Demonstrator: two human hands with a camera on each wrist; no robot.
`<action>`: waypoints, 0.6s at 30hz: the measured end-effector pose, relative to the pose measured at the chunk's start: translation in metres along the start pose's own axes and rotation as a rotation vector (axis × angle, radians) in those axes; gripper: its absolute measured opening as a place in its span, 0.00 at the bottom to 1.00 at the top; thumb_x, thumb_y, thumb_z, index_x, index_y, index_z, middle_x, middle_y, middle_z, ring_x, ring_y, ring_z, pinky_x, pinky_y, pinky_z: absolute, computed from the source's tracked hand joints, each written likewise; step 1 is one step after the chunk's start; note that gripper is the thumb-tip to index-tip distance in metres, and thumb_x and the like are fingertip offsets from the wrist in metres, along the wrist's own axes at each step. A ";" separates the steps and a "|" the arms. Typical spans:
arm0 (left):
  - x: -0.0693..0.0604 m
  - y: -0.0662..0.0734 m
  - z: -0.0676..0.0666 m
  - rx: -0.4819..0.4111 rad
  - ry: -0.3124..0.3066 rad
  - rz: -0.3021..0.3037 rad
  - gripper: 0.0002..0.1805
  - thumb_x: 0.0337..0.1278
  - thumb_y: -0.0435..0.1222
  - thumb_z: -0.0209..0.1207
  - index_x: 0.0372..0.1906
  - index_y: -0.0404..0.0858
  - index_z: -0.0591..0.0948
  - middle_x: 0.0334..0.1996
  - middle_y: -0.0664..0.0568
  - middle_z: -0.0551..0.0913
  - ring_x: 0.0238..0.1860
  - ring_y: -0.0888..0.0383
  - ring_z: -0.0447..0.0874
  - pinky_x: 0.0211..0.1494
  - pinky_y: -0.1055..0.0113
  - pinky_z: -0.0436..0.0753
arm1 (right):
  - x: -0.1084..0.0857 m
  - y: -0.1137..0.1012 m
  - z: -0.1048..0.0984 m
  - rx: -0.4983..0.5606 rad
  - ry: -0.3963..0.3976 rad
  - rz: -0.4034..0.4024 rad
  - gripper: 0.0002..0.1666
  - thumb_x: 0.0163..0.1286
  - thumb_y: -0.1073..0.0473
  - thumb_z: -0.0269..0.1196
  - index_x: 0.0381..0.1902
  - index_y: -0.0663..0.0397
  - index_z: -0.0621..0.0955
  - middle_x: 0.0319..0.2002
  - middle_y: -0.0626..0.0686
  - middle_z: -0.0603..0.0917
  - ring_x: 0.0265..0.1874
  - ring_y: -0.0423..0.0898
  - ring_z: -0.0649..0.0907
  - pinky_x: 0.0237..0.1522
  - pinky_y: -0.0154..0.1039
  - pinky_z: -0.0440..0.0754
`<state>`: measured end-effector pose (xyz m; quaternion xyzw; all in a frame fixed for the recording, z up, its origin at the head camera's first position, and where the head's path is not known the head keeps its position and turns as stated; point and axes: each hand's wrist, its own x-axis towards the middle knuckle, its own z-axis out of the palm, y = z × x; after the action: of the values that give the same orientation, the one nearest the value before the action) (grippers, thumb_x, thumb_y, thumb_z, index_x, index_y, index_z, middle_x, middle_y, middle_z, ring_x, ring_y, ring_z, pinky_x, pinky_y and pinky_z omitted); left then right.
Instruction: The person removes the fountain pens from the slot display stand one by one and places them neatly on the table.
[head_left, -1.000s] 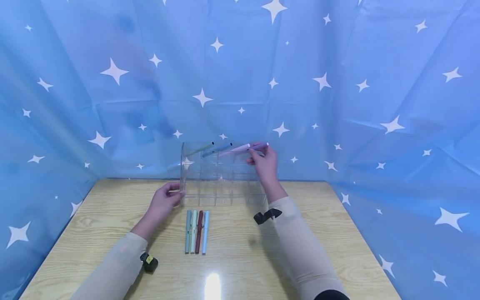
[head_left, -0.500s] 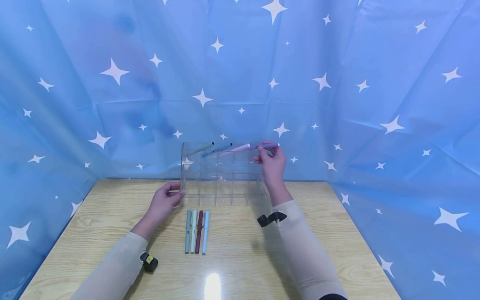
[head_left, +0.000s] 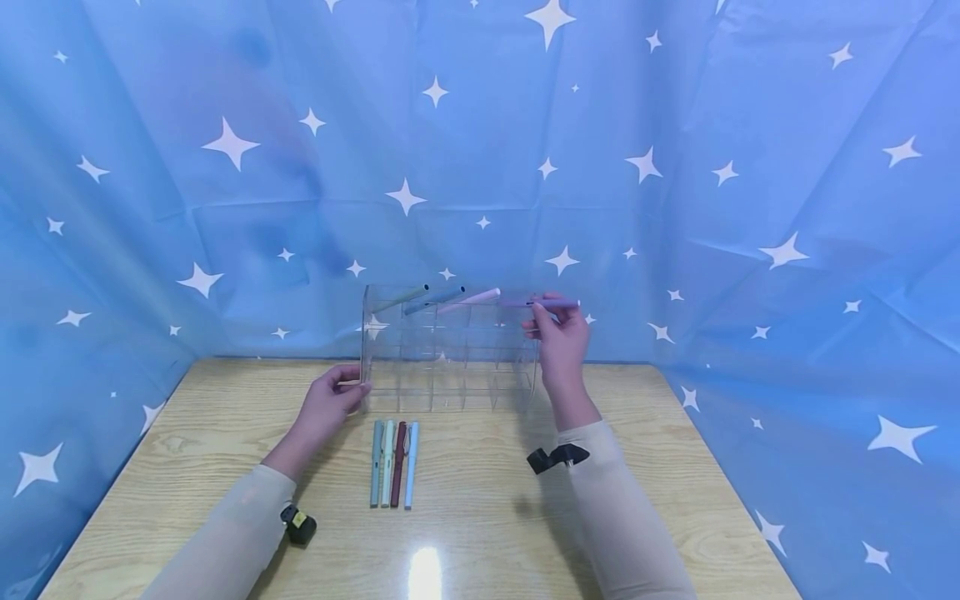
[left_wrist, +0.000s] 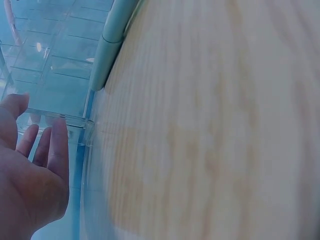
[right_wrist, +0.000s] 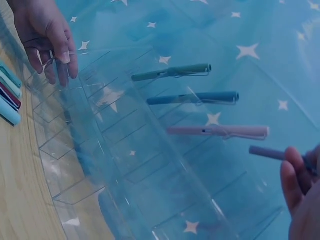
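Our right hand has the purple pen pinched between thumb and fingers. We've got it roughly level at the top right corner of the clear tiered pen rack; can't tell if it touches the plastic. Our left hand is clamped on the rack's left side panel, near the lower front corner. Top tier, left to right: green pen, blue pen, pink pen, spaced apart, cap ends to the right. Rack stands near the bench's far edge, about mid-length. On the bench before its left half, side by side, lengthwise toward the near edge: teal pen, mint pen, dark red pen, light blue pen. Star-print curtain behind the far edge.
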<state>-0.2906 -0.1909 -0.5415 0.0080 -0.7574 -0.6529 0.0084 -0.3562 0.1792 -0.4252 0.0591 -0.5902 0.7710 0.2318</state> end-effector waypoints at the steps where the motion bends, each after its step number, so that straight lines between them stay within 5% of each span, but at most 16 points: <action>1: 0.000 0.000 0.000 0.000 -0.001 0.002 0.27 0.80 0.36 0.66 0.74 0.28 0.75 0.67 0.31 0.80 0.59 0.52 0.86 0.59 0.65 0.91 | -0.001 0.000 -0.002 -0.002 -0.005 0.005 0.12 0.78 0.71 0.69 0.55 0.63 0.82 0.60 0.76 0.85 0.26 0.42 0.90 0.31 0.33 0.91; 18: 0.002 -0.003 -0.001 -0.020 -0.011 -0.016 0.29 0.81 0.36 0.66 0.75 0.28 0.74 0.68 0.31 0.80 0.61 0.51 0.85 0.63 0.58 0.91 | -0.017 0.002 -0.005 -0.091 -0.117 0.035 0.20 0.79 0.68 0.68 0.64 0.71 0.80 0.54 0.62 0.91 0.37 0.43 0.89 0.36 0.33 0.90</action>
<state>-0.2927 -0.1921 -0.5445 0.0105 -0.7508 -0.6604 -0.0009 -0.3412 0.1790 -0.4346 0.0833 -0.6379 0.7427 0.1859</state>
